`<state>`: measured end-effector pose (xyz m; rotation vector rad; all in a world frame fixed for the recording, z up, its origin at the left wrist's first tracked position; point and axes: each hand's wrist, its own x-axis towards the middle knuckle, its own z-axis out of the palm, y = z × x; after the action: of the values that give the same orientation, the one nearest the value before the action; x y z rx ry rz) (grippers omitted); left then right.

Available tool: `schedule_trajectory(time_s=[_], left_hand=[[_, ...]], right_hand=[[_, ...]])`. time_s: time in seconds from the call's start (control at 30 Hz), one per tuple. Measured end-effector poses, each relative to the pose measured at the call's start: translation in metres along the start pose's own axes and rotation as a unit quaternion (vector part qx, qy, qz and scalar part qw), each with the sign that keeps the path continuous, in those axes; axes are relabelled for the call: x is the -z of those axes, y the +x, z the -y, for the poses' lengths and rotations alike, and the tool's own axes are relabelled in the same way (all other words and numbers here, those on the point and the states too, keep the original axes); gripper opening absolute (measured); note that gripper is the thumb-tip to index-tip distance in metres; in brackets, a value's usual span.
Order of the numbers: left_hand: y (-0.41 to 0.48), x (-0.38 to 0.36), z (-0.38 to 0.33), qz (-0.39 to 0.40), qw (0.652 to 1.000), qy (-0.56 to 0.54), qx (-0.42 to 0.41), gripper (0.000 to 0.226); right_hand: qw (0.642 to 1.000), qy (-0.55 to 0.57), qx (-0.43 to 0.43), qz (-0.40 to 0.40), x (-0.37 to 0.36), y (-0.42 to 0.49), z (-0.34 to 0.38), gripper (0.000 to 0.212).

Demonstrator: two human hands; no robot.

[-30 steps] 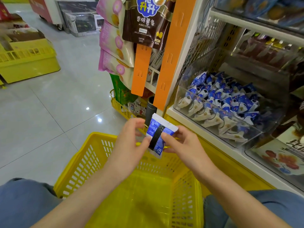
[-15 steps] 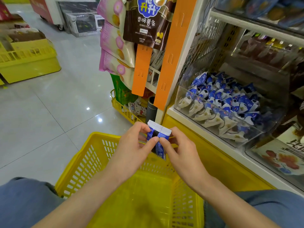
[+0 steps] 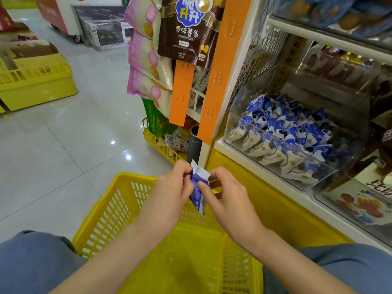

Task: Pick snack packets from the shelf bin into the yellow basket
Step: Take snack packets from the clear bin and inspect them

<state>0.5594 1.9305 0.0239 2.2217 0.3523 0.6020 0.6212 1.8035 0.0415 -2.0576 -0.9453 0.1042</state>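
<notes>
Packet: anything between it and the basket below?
Nothing visible. The left hand and right hand pinch the packet above the far end of the basket. The basket's open top lies below it with nothing across it. Only their grip holds it up.

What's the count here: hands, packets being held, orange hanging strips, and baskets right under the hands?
Hands: 2, left hand and right hand
Held blue packet: 1
Hanging orange strips: 2
Near yellow basket: 1
Total: 6
</notes>
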Motion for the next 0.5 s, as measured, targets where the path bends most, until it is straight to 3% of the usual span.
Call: schedule_trajectory(time_s=[0.2, 0.3, 0.43, 0.5], left_hand=[[0.006, 0.001, -0.004, -0.024, 0.994, -0.087, 0.06, 0.022], [0.005, -0.004, -0.006, 0.012, 0.992, -0.1, 0.081, 0.026], [0.005, -0.006, -0.003, 0.034, 0.991, -0.093, 0.092, 0.032], [0.006, -0.004, -0.003, 0.036, 0.989, -0.108, 0.09, 0.032]], right_hand=[[0.995, 0.072, -0.063, -0.022, -0.001, 0.009, 0.0, 0.005], [0.991, 0.098, -0.089, -0.03, -0.001, 0.012, -0.004, 0.004], [0.991, 0.093, -0.094, -0.026, -0.005, 0.014, -0.005, 0.021], [0.989, 0.11, -0.099, -0.026, -0.005, 0.014, -0.005, 0.016]])
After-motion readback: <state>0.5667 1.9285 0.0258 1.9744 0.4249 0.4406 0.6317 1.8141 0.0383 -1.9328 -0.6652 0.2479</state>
